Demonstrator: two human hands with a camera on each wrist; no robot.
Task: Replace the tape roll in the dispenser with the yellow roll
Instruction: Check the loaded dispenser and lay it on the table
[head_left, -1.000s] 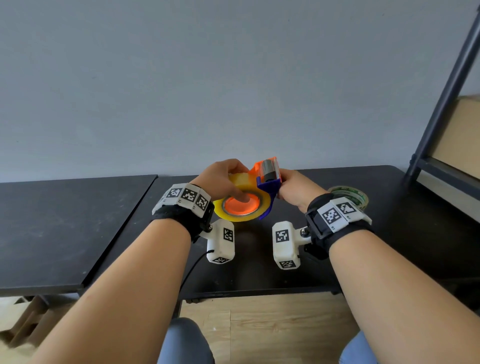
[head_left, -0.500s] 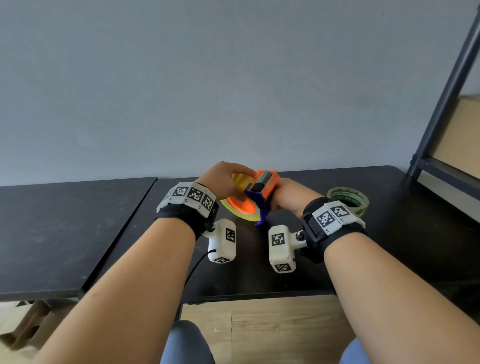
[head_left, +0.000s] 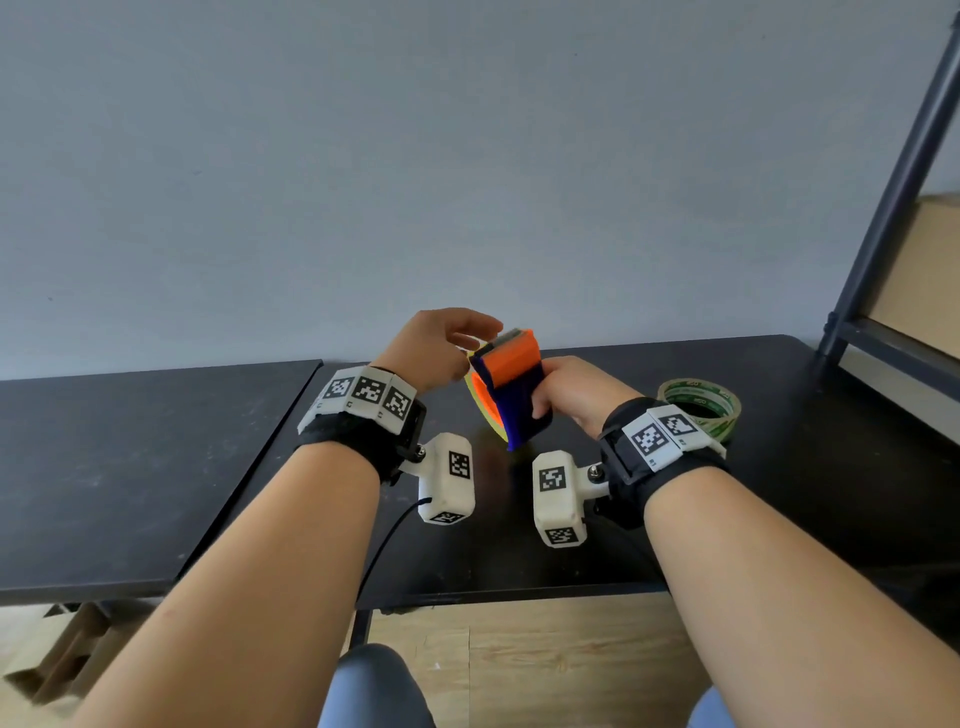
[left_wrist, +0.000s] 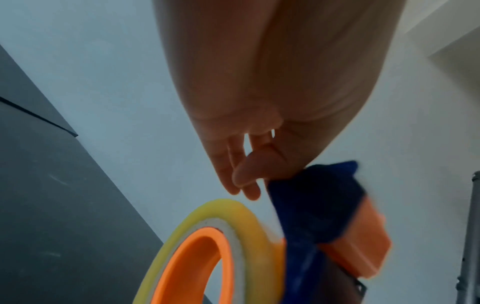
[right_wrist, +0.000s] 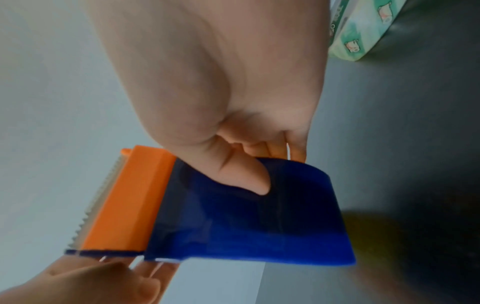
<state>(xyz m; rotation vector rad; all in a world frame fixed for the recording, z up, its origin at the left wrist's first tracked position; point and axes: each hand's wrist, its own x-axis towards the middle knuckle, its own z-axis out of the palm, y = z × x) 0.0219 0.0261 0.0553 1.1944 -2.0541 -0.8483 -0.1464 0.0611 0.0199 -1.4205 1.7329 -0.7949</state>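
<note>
The tape dispenser (head_left: 519, 400) has a blue body and an orange blade end, and it stands on edge just above the black table. My right hand (head_left: 558, 397) grips its blue body, thumb on the near face (right_wrist: 246, 216). The yellow roll (left_wrist: 241, 211) sits on the orange hub (left_wrist: 197, 257) on the dispenser's left side; only its edge (head_left: 491, 423) shows in the head view. My left hand (head_left: 467, 338) hovers at the top by the serrated blade, fingers loose (left_wrist: 244, 181), thumb against them, nothing seen between.
A green-printed tape roll (head_left: 698, 402) lies flat on the table (head_left: 779, 467) just right of my right wrist. A second black table (head_left: 130, 467) adjoins on the left. A dark metal shelf frame (head_left: 893, 197) with a cardboard box stands at the right.
My right hand has tipped the dispenser up from lying flat onto its edge. My left hand has left the roll's face and risen to the blade end.
</note>
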